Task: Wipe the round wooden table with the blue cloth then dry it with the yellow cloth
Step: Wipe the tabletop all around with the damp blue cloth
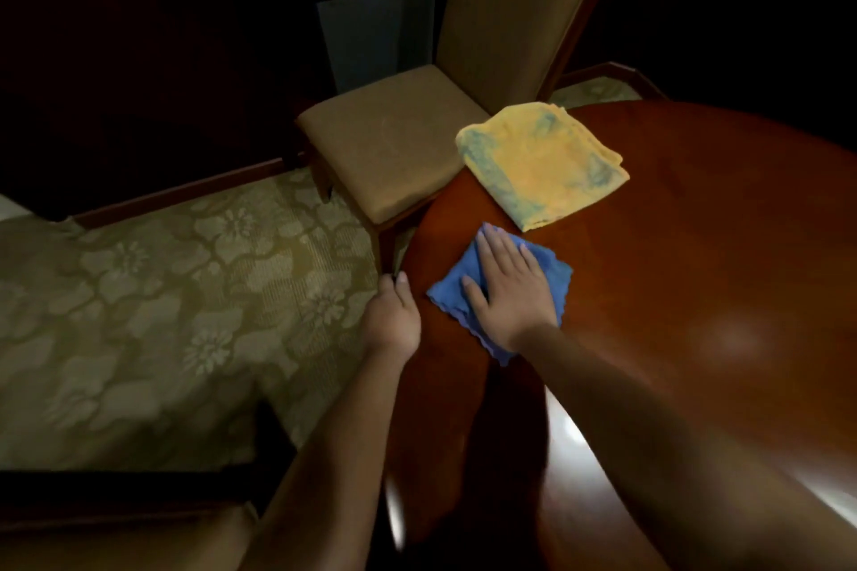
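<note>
While the blue cloth [498, 292] is pressed flat near the left edge of the round wooden counter [695, 269], the yellow cloth [542, 165] is left folded further along that edge.

The blue cloth is covered by the right hand [508, 287], whose fingers are spread straight and laid flat on it, nothing being gripped. The counter's left rim is touched by the left hand [392, 315], its fingers loosely curled against the rim; whether the rim is actually gripped cannot be told. The two cloths are kept apart, a strip of bare wood being seen between them. A padded chair [385, 144] is seen just beside the counter's far left edge, on patterned carpet [162, 315].
</note>
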Action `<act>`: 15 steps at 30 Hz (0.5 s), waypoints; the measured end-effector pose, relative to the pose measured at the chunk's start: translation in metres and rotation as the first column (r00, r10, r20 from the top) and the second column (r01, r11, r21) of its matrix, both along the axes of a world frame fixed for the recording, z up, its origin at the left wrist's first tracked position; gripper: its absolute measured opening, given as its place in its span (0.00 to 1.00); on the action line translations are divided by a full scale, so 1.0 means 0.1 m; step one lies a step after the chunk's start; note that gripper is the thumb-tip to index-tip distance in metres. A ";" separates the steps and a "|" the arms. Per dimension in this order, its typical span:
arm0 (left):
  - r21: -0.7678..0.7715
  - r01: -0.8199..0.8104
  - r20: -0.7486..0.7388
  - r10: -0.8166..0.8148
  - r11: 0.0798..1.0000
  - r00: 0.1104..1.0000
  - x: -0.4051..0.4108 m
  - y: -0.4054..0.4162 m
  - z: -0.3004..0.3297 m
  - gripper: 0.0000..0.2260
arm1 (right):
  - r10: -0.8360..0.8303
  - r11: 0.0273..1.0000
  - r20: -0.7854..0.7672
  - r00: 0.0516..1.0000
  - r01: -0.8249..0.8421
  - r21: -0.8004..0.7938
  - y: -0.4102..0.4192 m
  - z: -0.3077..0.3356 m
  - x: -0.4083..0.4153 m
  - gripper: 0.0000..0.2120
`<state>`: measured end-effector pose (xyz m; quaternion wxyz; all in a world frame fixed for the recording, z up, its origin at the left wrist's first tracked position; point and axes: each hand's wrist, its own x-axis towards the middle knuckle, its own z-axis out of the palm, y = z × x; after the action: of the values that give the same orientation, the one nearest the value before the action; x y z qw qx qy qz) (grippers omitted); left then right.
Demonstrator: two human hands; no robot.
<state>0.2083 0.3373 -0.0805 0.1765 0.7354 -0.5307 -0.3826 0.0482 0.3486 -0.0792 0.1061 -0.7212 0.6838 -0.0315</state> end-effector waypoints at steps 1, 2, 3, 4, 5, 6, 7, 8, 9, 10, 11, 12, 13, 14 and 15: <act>-0.004 -0.005 0.033 0.005 1.000 0.999 -0.01 0.04 0.00 0.22 | 0.024 1.000 -0.007 1.000 -0.024 0.005 0.19 0.01 -0.09 0.37; -0.014 -0.007 0.077 0.008 1.000 0.997 -0.02 0.08 -0.02 0.22 | 0.051 0.999 -0.013 0.999 -0.051 0.019 0.35 0.03 -0.17 0.37; -0.024 -0.009 0.123 0.012 1.000 0.992 -0.03 0.11 -0.03 0.22 | 0.073 0.997 -0.016 0.997 -0.072 0.034 0.47 0.05 -0.25 0.38; -0.031 -0.015 0.162 0.020 0.999 0.987 -0.03 0.13 -0.04 0.22 | 0.078 0.996 -0.018 0.997 -0.077 0.041 0.53 0.05 -0.31 0.37; -0.041 -0.020 0.193 0.028 0.999 0.981 -0.03 0.14 -0.06 0.22 | 0.061 0.998 -0.022 0.998 -0.060 0.035 0.54 0.06 -0.35 0.37; -0.051 -0.023 0.222 0.034 0.998 0.974 -0.04 0.14 -0.07 0.22 | 0.017 1.000 -0.027 1.000 -0.016 0.020 0.51 0.05 -0.36 0.36; -0.062 -0.022 0.252 0.037 0.998 0.967 -0.04 0.13 -0.08 0.23 | -0.051 0.999 -0.030 0.998 0.051 0.003 0.43 0.03 -0.35 0.34; -0.076 -0.016 0.283 0.037 0.997 0.959 -0.05 0.13 -0.09 0.23 | -0.136 0.991 -0.029 0.990 0.136 -0.011 0.33 0.02 -0.33 0.33; -0.090 -0.009 0.307 0.037 0.996 0.951 -0.06 0.13 -0.09 0.23 | -0.226 0.974 -0.027 0.974 0.225 -0.019 0.21 -0.01 -0.30 0.32; -0.094 -0.002 0.328 0.033 0.996 0.944 -0.07 0.14 -0.09 0.23 | -0.302 0.953 -0.027 0.953 0.302 -0.019 0.11 -0.04 -0.27 0.32; -0.091 0.003 0.348 0.029 0.996 0.937 -0.08 0.15 -0.06 0.22 | -0.350 0.937 -0.030 0.936 0.350 -0.009 0.04 -0.06 -0.24 0.32; -0.083 0.004 0.372 0.028 0.997 0.928 -0.09 0.15 -0.05 0.22 | -0.360 0.933 -0.033 0.933 0.360 0.003 0.00 -0.07 -0.23 0.32; -0.073 0.003 0.387 0.025 0.997 0.922 -0.09 0.15 -0.02 0.22 | -0.331 0.943 -0.034 0.943 0.331 0.013 0.01 -0.06 -0.23 0.33; -0.063 0.000 0.384 0.024 0.998 0.923 -0.09 0.16 -0.01 0.22 | -0.266 0.964 -0.032 0.963 0.267 0.018 0.08 -0.05 -0.24 0.33; -0.059 -0.007 0.365 0.028 0.998 0.931 -0.10 0.17 0.00 0.22 | -0.171 0.985 -0.025 0.985 0.172 0.007 0.20 -0.04 -0.27 0.35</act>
<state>0.1983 0.3543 -0.0804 0.0990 0.7930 -0.5585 -0.2222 0.0216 0.3690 -0.0830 0.0978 -0.6595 0.7448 -0.0285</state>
